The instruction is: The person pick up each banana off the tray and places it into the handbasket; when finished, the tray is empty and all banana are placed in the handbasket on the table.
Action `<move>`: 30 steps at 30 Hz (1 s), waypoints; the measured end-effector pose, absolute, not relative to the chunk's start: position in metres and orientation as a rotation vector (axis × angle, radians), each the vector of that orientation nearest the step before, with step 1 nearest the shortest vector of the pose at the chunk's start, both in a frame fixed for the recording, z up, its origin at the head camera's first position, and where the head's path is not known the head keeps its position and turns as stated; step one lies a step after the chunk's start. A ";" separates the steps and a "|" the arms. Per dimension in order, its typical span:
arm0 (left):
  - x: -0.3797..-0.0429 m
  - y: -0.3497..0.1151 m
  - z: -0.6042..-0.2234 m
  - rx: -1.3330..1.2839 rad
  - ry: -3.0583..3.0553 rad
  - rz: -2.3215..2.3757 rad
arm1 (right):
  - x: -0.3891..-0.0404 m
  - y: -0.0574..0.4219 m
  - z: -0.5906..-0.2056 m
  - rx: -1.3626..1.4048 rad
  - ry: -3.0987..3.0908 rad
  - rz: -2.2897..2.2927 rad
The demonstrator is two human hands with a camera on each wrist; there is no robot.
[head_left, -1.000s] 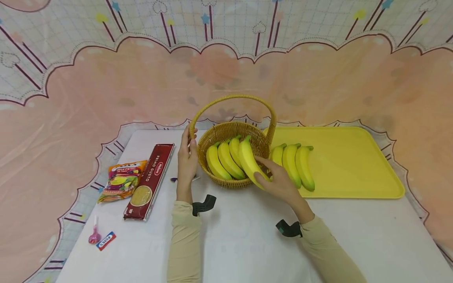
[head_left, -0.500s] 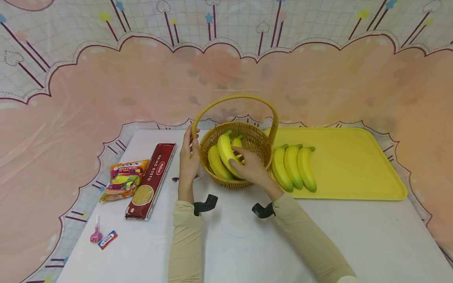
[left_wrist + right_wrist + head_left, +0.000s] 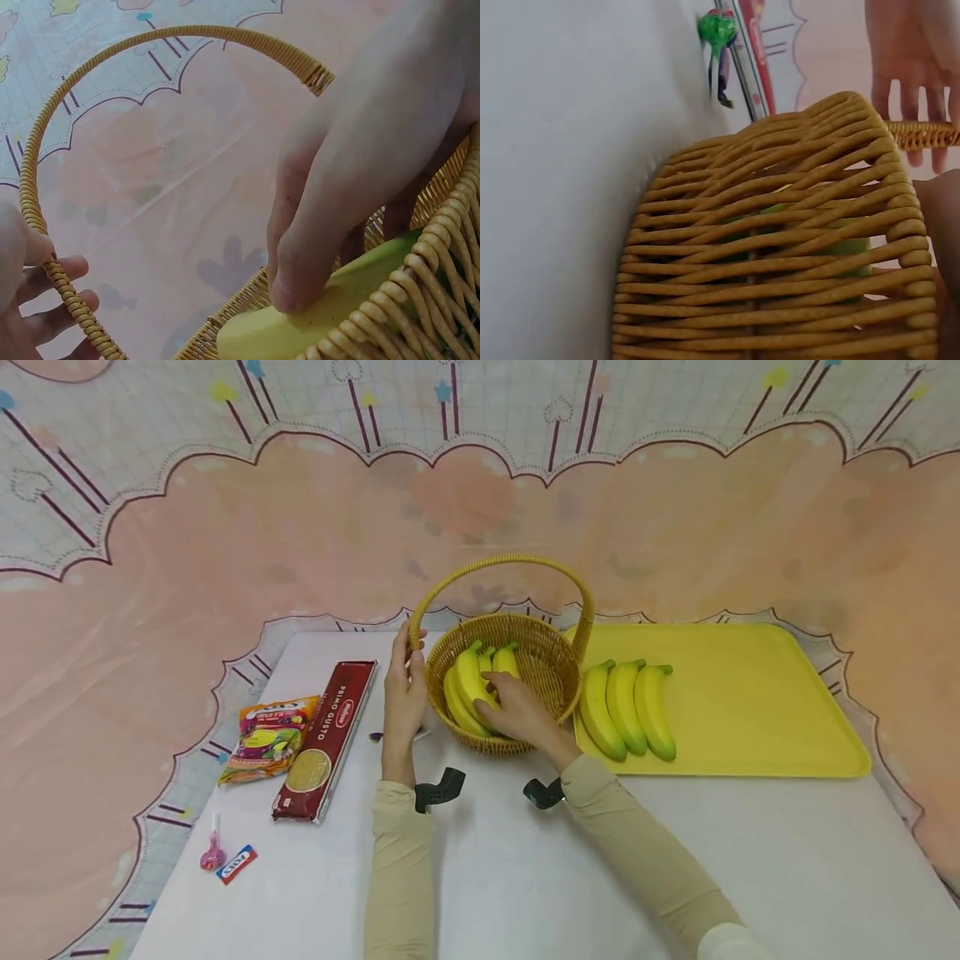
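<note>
A yellow wicker basket [image 3: 547,677] with a tall arched handle stands mid-table, with several bananas inside its left half. At the handle's left side my left hand [image 3: 405,702] grips it, thumb and fingers on opposite sides in the left wrist view. My right hand [image 3: 521,710] reaches over the front rim and holds a banana [image 3: 468,681] on top of the others. In the left wrist view, the thumb of that hand presses on the banana [image 3: 300,334]. The basket's woven wall [image 3: 765,292] hides most of the right hand in the right wrist view.
A yellow tray [image 3: 757,702] at the right bears three bananas [image 3: 621,710] near its left end. Leftward lie a red pasta packet [image 3: 326,743], a candy bag [image 3: 273,739], a pink lollipop [image 3: 212,857] and a small wrapped candy [image 3: 237,864]. A green lollipop [image 3: 718,28] lies beside the basket.
My right hand has carried the banana leftward from the basket's right front and lowered it onto the bananas at the left. The left hand stays at the handle.
</note>
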State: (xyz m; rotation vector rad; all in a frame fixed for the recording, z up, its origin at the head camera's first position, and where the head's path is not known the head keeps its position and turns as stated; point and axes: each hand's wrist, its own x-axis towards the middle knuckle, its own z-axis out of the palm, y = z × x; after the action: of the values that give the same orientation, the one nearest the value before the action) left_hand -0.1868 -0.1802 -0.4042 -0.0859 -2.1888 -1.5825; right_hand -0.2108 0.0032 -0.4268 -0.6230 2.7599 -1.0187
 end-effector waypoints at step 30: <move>-0.169 -0.166 -0.373 -0.080 -2.201 -1.610 | -0.191 0.215 -0.463 0.099 2.958 -1.402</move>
State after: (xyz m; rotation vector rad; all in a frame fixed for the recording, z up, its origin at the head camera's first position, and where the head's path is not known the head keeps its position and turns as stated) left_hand -0.1690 -0.1665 -0.3734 -0.0803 -2.2010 -1.6100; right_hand -0.1907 0.2148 -0.4630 0.0994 2.9582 -1.4021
